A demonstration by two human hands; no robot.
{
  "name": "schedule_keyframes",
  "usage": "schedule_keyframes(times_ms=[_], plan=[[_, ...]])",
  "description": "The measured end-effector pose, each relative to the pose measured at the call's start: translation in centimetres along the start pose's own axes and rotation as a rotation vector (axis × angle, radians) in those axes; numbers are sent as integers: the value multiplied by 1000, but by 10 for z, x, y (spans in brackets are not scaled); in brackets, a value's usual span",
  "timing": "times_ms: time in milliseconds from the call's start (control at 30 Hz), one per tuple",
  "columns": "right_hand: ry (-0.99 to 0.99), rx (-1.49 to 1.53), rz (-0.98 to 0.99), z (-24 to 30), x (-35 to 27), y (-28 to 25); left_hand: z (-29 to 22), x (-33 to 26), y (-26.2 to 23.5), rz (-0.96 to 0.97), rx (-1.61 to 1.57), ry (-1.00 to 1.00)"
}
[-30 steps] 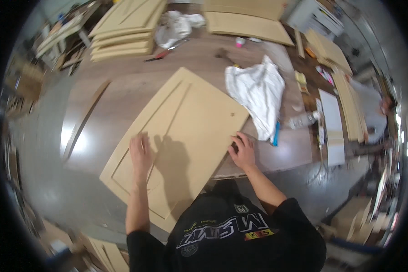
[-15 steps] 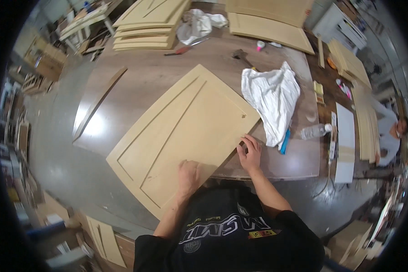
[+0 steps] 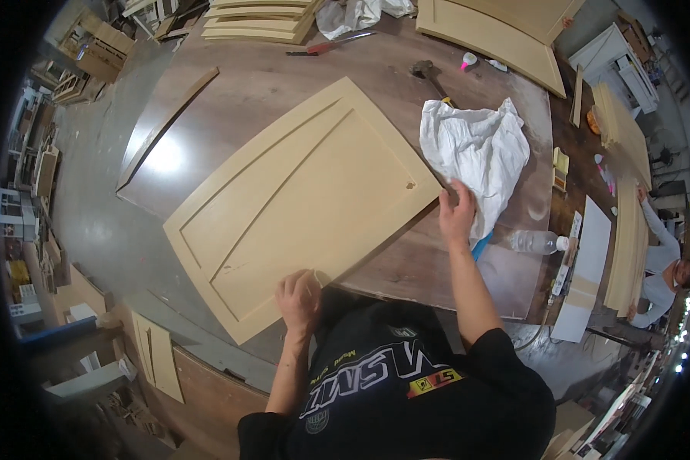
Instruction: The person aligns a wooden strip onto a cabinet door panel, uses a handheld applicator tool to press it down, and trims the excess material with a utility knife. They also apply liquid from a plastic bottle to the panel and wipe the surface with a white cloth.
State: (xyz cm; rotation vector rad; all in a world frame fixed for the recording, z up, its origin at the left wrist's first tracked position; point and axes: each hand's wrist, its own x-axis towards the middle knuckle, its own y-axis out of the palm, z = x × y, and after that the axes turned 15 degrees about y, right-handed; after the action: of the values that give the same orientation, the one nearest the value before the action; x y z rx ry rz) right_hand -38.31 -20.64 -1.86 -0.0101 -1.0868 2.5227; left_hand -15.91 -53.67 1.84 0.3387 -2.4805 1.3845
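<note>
A pale yellow wooden cabinet door panel (image 3: 314, 207) lies slantwise on the brown table, its left end jutting past the table edge. Two raised strips run across its face, and a small brown blemish (image 3: 410, 185) shows close to the right corner. My left hand (image 3: 297, 297) is closed over the panel's near edge; whatever its curled fingers may hold is hidden. At the right corner, my right hand (image 3: 456, 213) rests with thumb and fingers apart, by the panel's edge. Just beyond it lies a crumpled white cloth (image 3: 479, 153).
A hammer (image 3: 431, 77), a red-handled tool (image 3: 330, 46) and a curved wooden strip (image 3: 165, 126) lie on the table (image 3: 261, 92). A plastic bottle (image 3: 537, 241) lies at right. Stacked panels (image 3: 257, 23) stand at the back. Another person (image 3: 659, 261) handles boards at far right.
My right hand has moved right and away from me to the panel's corner. The left hand has shifted left along the near edge. The view has tilted slightly.
</note>
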Motion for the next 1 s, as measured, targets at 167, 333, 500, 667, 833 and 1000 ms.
schedule_keyframes(times_ms=[167, 333, 500, 667, 833, 1000], plan=[[84, -45, -130, -36, 36, -19, -7, 24, 17, 30, 61, -8], [81, 85, -62, -29, 39, -28, -4, 48, 27, 169, -19, 43], [176, 337, 283, 31, 52, -8, -16, 65, 45, 145, -23, 96], [207, 562, 480, 34, 113, 47, -10, 73, 46, 207, -88, 86], [-124, -23, -26, 35, 172, 56, -6, 78, 43, 214, -145, -1], [-65, -452, -246, 18, 219, 40, 0, 93, 50, 231, -146, 12]])
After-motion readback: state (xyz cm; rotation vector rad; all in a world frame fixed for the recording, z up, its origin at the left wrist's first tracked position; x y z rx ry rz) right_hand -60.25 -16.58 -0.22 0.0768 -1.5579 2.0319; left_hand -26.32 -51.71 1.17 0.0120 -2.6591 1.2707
